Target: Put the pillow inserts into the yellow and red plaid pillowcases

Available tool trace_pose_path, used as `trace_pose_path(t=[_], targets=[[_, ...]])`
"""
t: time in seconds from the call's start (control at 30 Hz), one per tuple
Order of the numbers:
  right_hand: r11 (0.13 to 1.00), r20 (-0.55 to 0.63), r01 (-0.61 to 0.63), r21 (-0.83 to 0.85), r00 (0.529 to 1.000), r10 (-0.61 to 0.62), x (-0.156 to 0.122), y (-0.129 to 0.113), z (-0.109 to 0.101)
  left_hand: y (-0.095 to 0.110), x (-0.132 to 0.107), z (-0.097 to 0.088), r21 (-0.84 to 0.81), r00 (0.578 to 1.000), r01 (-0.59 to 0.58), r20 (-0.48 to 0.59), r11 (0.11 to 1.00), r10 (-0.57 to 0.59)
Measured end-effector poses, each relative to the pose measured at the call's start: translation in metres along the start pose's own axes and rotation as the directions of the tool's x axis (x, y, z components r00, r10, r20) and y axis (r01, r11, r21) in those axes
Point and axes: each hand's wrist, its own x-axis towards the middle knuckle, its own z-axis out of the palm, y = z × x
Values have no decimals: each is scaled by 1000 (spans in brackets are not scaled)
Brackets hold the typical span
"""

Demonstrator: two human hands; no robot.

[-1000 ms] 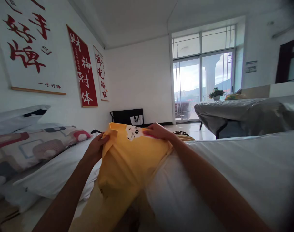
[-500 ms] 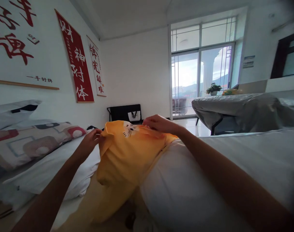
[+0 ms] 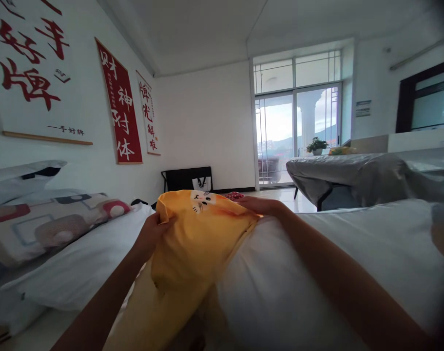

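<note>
A yellow pillowcase (image 3: 196, 239) with a small cat face printed near its top covers the far end of a white pillow (image 3: 317, 278) that lies along the bed in front of me. My left hand (image 3: 153, 233) is closed on the pillowcase's left edge. My right hand (image 3: 259, 204) lies on its upper right part, fingers pressed on the cloth where it meets the white pillow. The rest of the yellow cloth hangs loose toward me, below the pillow.
To the left lie a white pillow (image 3: 75, 263) and a patterned pillow (image 3: 57, 222) against a wall with red-lettered scrolls (image 3: 119, 117). A table under a grey cover (image 3: 353, 170) stands at the right. A black folding stand (image 3: 187, 178) and glass doors (image 3: 295, 136) are at the back.
My right hand has slid lower and flatter along the pillowcase's right side. My left hand has tightened on the left edge. The view has tilted slightly.
</note>
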Motion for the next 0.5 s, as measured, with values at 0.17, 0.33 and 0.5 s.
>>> trace_pose_path(t=[0.17, 0.33, 0.5], targets=[[971, 33, -10, 240, 999, 2, -9, 7, -10, 17, -2, 6, 176, 943, -255, -172, 951, 285], [987, 140, 73, 145, 986, -93, -14, 6, -24, 36, 9, 12, 236, 826, -409, -315, 882, 467], [960, 134, -12, -281, 990, 52, -15, 10, -20, 52, 10, 14, 293, 805, -358, -384, 887, 452]])
